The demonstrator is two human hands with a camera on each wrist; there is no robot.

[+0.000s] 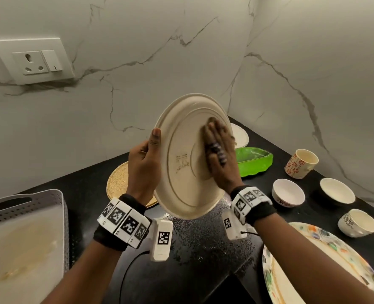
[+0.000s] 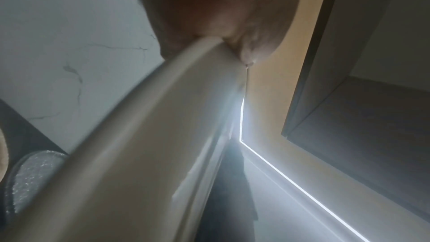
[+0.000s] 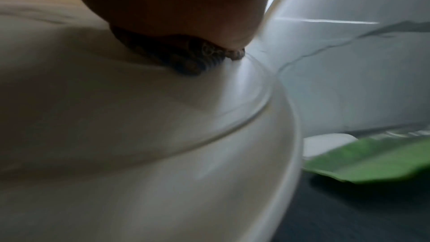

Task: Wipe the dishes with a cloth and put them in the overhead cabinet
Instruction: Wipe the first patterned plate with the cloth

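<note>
A cream plate point(image 1: 181, 163) is held tilted on edge above the black counter, its underside with a printed mark facing me. My left hand point(image 1: 153, 145) grips its left rim, thumb on the underside and fingers hidden behind it; the left wrist view shows the rim point(image 2: 139, 135) running out of the palm. My right hand point(image 1: 216, 150) lies flat with straight fingers on the right half of the underside, pressing a dark patterned cloth point(image 1: 212, 120) against it. In the right wrist view the cloth point(image 3: 186, 60) is squeezed between palm and plate point(image 3: 139, 144).
On the counter to the right lie a green tray point(image 1: 256, 163), a flowered cup point(image 1: 300, 164), two bowls point(image 1: 288, 195) point(image 1: 336, 190), another cup point(image 1: 357, 223) and a colourful plate point(image 1: 339, 244). A grey basket point(image 1: 28, 198) and a woven mat point(image 1: 118, 183) sit left. Cabinet underside point(image 2: 360, 117) is overhead.
</note>
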